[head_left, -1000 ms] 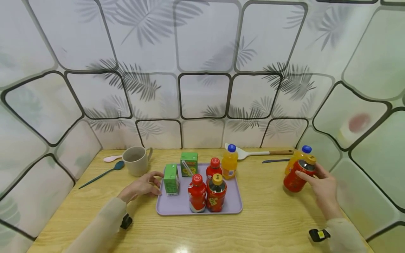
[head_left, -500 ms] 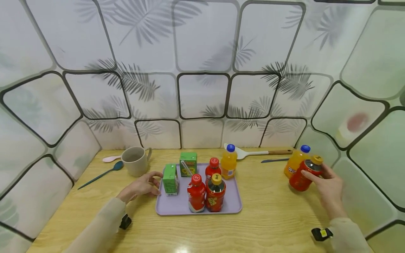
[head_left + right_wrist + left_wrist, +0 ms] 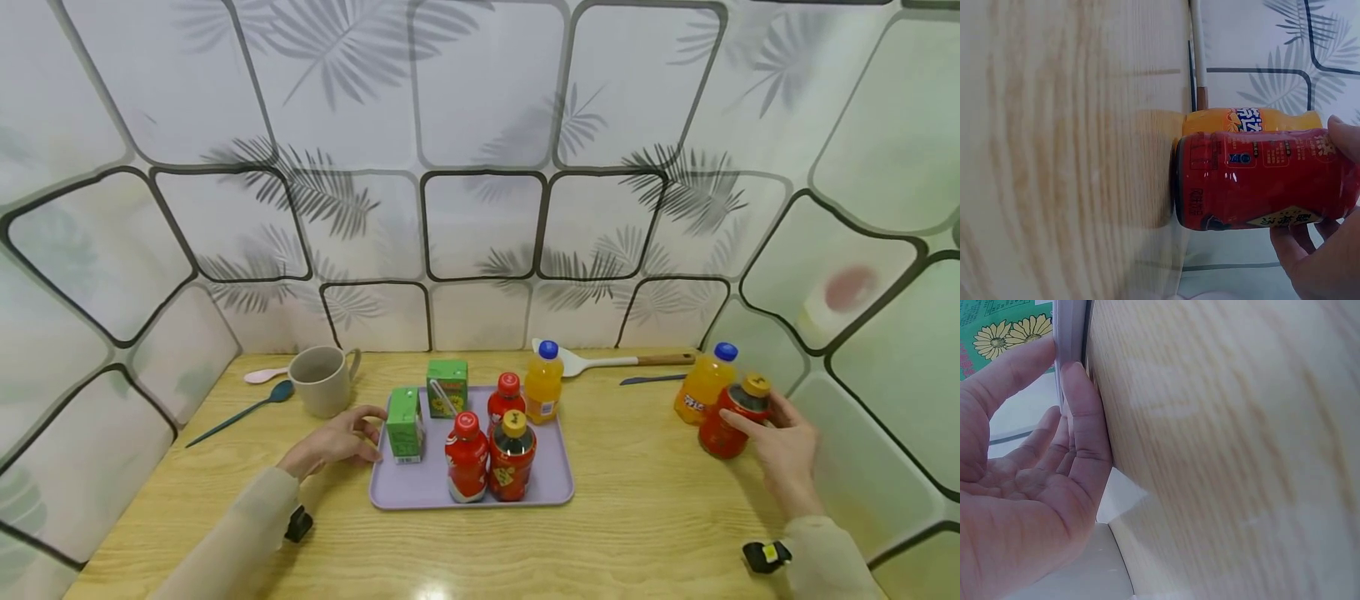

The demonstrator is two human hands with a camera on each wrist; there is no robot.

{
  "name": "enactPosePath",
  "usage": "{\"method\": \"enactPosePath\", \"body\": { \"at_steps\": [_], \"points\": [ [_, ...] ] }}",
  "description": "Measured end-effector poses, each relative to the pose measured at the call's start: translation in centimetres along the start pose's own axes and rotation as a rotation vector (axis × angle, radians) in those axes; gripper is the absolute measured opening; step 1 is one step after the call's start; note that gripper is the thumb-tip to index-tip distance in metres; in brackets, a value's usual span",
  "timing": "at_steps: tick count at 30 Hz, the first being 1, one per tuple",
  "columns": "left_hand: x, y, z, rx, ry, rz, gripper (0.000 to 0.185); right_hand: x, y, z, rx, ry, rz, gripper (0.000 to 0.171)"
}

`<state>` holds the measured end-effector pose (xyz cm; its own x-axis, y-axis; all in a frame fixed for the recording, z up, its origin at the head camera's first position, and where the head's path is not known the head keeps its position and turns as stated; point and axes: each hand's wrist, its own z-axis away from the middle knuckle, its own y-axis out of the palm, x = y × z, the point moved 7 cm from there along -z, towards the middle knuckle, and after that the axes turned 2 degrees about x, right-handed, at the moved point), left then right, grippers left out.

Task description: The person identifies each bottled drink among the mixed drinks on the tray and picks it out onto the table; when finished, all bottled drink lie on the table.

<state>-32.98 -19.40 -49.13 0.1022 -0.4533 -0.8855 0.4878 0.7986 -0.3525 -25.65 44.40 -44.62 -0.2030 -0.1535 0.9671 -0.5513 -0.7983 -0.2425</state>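
My right hand [image 3: 786, 443] grips a red-labelled drink bottle with a yellow cap [image 3: 724, 432], its fingers round the upper part. In the right wrist view the base of this bottle [image 3: 1260, 178] is right at the tabletop. Just behind it stands an orange drink bottle with a blue cap [image 3: 703, 390]. My left hand [image 3: 339, 440] pinches the left rim of the lilac tray [image 3: 431, 492] between thumb and fingers. On the tray are two green drink cartons [image 3: 405, 427], two red-capped bottles [image 3: 467, 462], a yellow-capped red bottle [image 3: 513, 460] and another orange drink bottle [image 3: 543, 387].
A beige mug [image 3: 322, 385] stands at the back left, near a dark teal spoon [image 3: 255, 410] and a pink spoon [image 3: 264, 377]. Along the back lie a white spatula with a wooden handle [image 3: 600, 364] and a dark knife [image 3: 648, 380]. Patterned curtain-like walls [image 3: 480, 225] enclose the table.
My right hand has moved the yellow-capped red bottle rightward and slightly down, from in front of the orange drink bottle to its right side. The left hand and the tray stay in place.
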Motion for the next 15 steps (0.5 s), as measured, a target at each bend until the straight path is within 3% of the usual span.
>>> {"method": "enactPosePath", "body": {
  "at_steps": [15],
  "points": [
    [-0.07,0.0,0.01,0.002,0.007,0.008,0.068,-0.65,-0.1,-0.5,-0.082,0.0,-0.01,0.082]
  ]
}}
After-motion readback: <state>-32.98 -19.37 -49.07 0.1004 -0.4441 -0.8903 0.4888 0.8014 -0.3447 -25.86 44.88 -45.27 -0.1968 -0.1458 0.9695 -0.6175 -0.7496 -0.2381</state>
